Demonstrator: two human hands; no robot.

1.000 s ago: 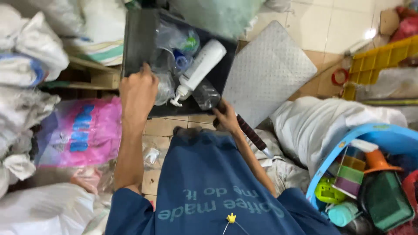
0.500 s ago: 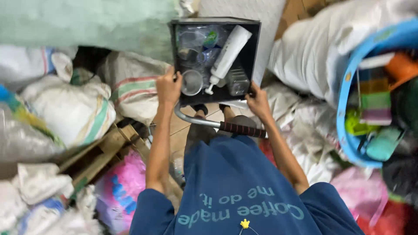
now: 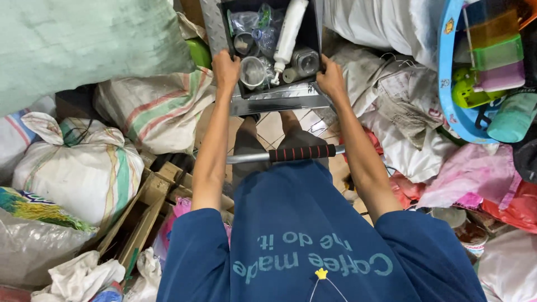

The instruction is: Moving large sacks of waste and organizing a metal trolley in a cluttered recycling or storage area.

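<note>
**Both hands grip a dark bin of bottles at the top of the frame**

The left hand [image 3: 226, 66] is closed over the near left corner of the dark bin [image 3: 278, 103], fingers curled over its rim. The right hand [image 3: 330, 75] clasps the near right corner the same way, so the bin sits between the two hands at upper centre of the frame, held out in front of the body. Inside it lie a white spray bottle [image 3: 290, 34], tilted along the right half, a clear plastic cup [image 3: 253, 71] just beside the left hand, a small metal can [image 3: 305, 60] near the right hand, and crumpled clear bottles [image 3: 249, 25] toward the back.

Below the bin, across the middle of the frame, runs a metal handle with a black ribbed grip [image 3: 302, 152], close against the blue shirt [image 3: 313, 246]. Striped woven sacks [image 3: 78, 168] fill the left side, above a wooden pallet [image 3: 146, 208]. At the upper right a blue basket [image 3: 450, 84] holds coloured plastic containers.
</note>
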